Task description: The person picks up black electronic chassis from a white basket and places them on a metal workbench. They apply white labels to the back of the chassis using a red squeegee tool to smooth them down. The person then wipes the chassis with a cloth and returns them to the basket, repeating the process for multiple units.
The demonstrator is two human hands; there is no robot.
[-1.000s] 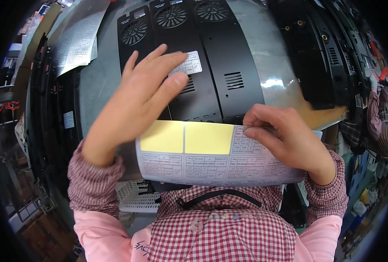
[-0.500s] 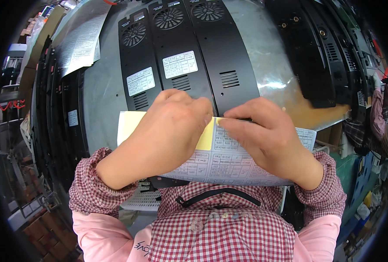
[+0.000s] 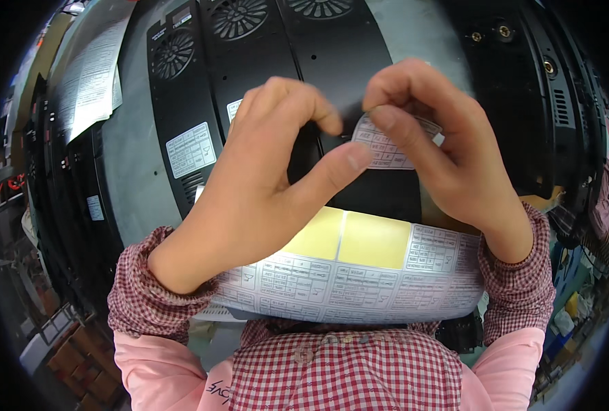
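A printed white label point(image 3: 389, 152) is pinched between the thumb and index finger of my right hand point(image 3: 458, 147), curling a little, above the right one of three black metal panels point(image 3: 345, 68). My left hand point(image 3: 256, 171) has its fingers spread; the thumb tip overlaps the label's left edge, though contact is unclear. Below the hands lies a sheet of labels point(image 3: 359, 291), showing bare yellow backing point(image 3: 374, 240) along its upper part. The left panel point(image 3: 174, 96) carries a stuck label point(image 3: 190, 149). On the middle panel point(image 3: 249, 65), my left hand hides most of another label.
Printed papers point(image 3: 95, 75) rest at the far left, over a row of dark panels point(image 3: 92, 175). More black parts point(image 3: 510, 89) with round brass-coloured fittings stand along the right side. All three panels lie on a grey tabletop point(image 3: 136, 137).
A label has come off the sheet and is now in my right hand, raised and moved farther away. My left hand has opened. More yellow backing shows.
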